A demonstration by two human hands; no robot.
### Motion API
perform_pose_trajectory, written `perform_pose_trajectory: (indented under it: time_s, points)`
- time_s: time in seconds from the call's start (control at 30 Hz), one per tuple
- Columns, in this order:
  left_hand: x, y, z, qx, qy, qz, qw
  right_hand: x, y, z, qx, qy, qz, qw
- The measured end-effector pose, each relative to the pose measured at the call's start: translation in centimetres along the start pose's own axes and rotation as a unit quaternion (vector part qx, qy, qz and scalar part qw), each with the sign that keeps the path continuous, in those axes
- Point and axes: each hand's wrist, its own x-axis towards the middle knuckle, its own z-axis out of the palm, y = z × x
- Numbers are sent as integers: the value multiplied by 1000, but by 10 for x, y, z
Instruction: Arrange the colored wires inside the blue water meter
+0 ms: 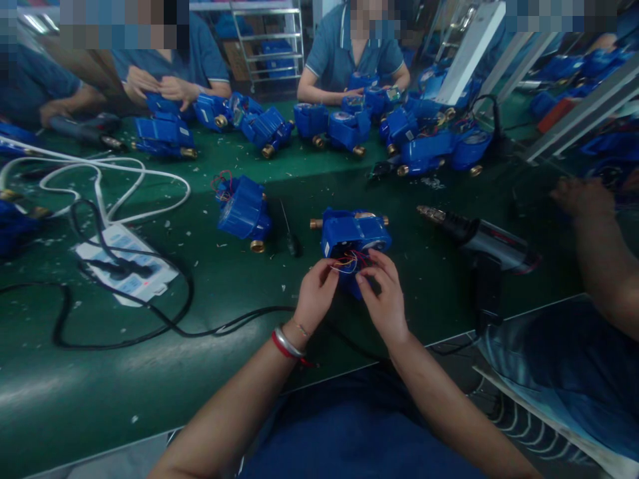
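A blue water meter [352, 234] with brass ends lies on the green table [100, 372] in front of me, thin coloured wires [347, 263] spilling from its near side. My left hand [315, 295] pinches those wires at its fingertips; a red and silver bangle sits on that wrist. My right hand [383, 298] is closed on the wires and the meter's near edge, fingers curled. A second blue meter [243, 211] lies to the left, apart from both hands.
A small screwdriver [289, 238] lies between the two meters. A black electric driver [479, 243] rests at right, near another person's arm [602, 246]. A white power strip [127, 269] and black cables lie at left. Several blue meters and seated workers line the far side.
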Motion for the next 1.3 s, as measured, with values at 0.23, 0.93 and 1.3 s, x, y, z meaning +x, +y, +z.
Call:
perform_pose_trajectory:
  time_s: [0.23,0.93,1.3]
  points:
    - [0,0,1,80,1,24,997,-1,2,2,8,-29,-22,999]
    - [6,-10,-1,-242,29,-167,955,0,0,1,34,-51,14,998]
    - [7,-8,-4,-223,22,-168,960,0,2,4,18,-81,8,996]
